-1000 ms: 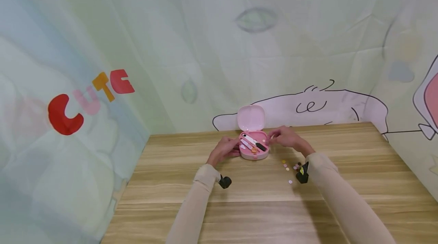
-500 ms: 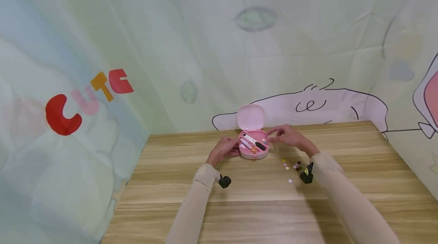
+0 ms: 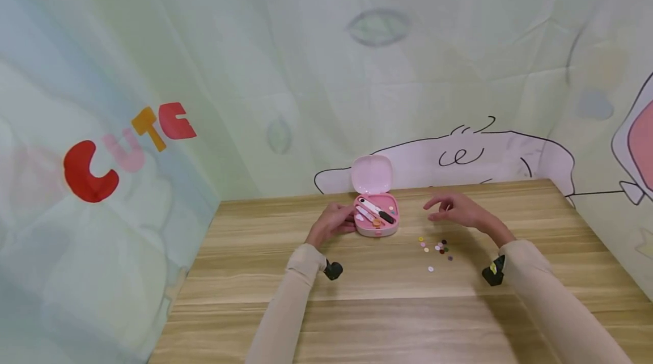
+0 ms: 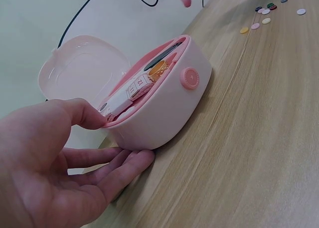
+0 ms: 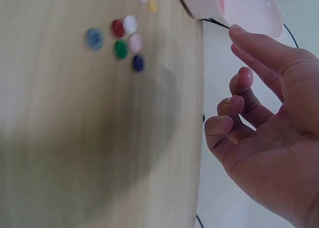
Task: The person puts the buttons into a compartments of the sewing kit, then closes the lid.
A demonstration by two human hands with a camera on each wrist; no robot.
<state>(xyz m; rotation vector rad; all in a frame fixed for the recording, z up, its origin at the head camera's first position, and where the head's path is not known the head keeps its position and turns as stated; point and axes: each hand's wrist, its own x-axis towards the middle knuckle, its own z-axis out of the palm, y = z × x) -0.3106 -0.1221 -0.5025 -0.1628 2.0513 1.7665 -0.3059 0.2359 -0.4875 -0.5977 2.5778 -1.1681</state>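
A pink sewing box (image 3: 377,232) stands with its lid raised near the far edge of the table. My left hand (image 3: 334,221) grips its left side, the thumb on the rim and the fingers low against the wall. Inside lie a white tool with a black end (image 3: 386,217), a folded tape measure (image 4: 134,88) and an orange thimble-like piece (image 4: 158,69). Two small buttons (image 3: 391,209) sit in the right compartment. My right hand (image 3: 459,210) hovers right of the box, holding nothing, its fingers loosely bent. Below it several loose buttons (image 3: 440,248) lie on the wood.
The wooden table (image 3: 377,318) reaches back to a printed cloth backdrop (image 3: 285,69). The box's raised lid (image 3: 372,174) stands close to that cloth. One pale button (image 3: 431,269) lies nearer the front than the others.
My right hand has drawn back from the box's right side, moving rightward. A small bluish button now shows in the right compartment. The left hand stays on the box.
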